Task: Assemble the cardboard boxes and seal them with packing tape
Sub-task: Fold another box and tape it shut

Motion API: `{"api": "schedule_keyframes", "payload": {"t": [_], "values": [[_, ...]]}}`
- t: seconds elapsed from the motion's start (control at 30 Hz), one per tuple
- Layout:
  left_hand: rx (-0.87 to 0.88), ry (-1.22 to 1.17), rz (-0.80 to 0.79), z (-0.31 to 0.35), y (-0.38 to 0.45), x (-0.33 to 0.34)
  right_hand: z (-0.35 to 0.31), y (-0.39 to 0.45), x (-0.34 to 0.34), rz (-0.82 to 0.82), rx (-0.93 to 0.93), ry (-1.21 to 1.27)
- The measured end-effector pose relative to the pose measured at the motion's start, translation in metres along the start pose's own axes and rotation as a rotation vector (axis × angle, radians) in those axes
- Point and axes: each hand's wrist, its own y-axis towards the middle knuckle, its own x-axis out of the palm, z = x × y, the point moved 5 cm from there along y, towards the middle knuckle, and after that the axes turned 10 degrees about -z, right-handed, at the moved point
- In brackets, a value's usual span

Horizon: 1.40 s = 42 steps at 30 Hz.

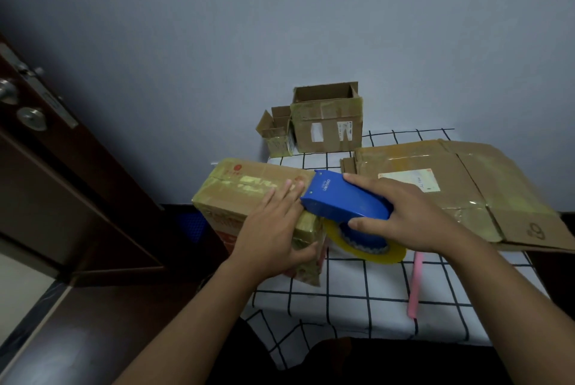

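Note:
A closed cardboard box (245, 188) with yellowish tape on top sits at the left edge of the checked table (357, 285). My left hand (273, 229) lies flat on the box's top, its thumb down the near side. My right hand (413, 216) grips a blue tape dispenser (342, 198) with a yellow-edged tape roll (367, 244) under it. The dispenser's front end sits at the box's right top edge, next to my left fingertips.
Two open-topped boxes, a large one (328, 125) and a small one (277, 135), stand at the back by the wall. A flattened cardboard box (460, 191) lies at the right. A pink stick (415, 285) lies on the cloth. A dark door (62, 167) stands at the left.

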Motion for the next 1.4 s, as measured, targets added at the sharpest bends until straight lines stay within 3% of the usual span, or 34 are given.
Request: {"api": "schedule_keyframes", "payload": {"t": [0.23, 0.43, 1.0, 1.4], "values": [[-0.047, -0.019, -0.055, -0.006, 0.002, 0.003, 0.012, -0.022, 0.003, 0.074, -0.010, 0.160], [-0.033, -0.019, -0.044, -0.003, 0.003, 0.002, 0.034, -0.059, 0.000, 0.069, 0.029, 0.111], [-0.048, 0.053, -0.044, 0.005, 0.000, -0.002, 0.027, -0.033, 0.001, -0.201, 0.146, -0.214], [-0.067, 0.030, -0.076, 0.007, 0.008, -0.003, -0.014, 0.010, -0.019, -0.344, 0.162, -0.245]]}}
